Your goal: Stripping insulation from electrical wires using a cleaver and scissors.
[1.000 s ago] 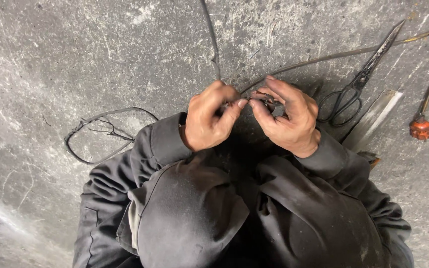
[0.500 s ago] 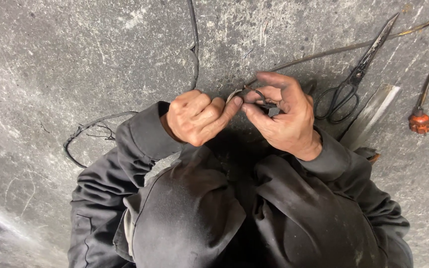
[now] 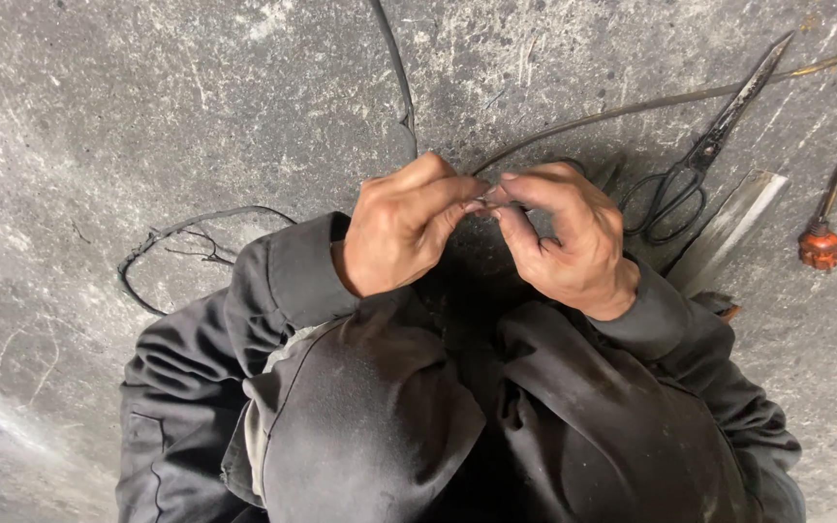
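Two hands meet at frame centre, fingertips pressed together over a thin dark wire (image 3: 401,73) that runs up toward 12 o'clock. Left hand (image 3: 404,232) has rolled inward since a second ago: knuckles were spread apart from the right, now thumb and forefinger touch the right hand's fingertips. Right hand (image 3: 564,237) has also shifted, fingers less curled, pinching forward. Judging by that, the hands have gone from separate grips to one shared pinch on the wire end, likely twisting or stripping it; exact contact is hidden under the fingertips. Both hands pinched shut on the wire, close together, touching.

Wire looks thin, black, slightly kinked where it nears the fingers, lying on grey concrete floor (image 3: 99,116). A second, lighter cable (image 3: 632,105) slants off toward 2 o'clock. Black scissors (image 3: 699,160) lie at 2 o'clock, just beside the right hand. Flat metal strip (image 3: 728,228) at 3 o'clock. Orange plug (image 3: 819,247) far at 3 o'clock. Loose wire loop (image 3: 171,237) at 9 o'clock.
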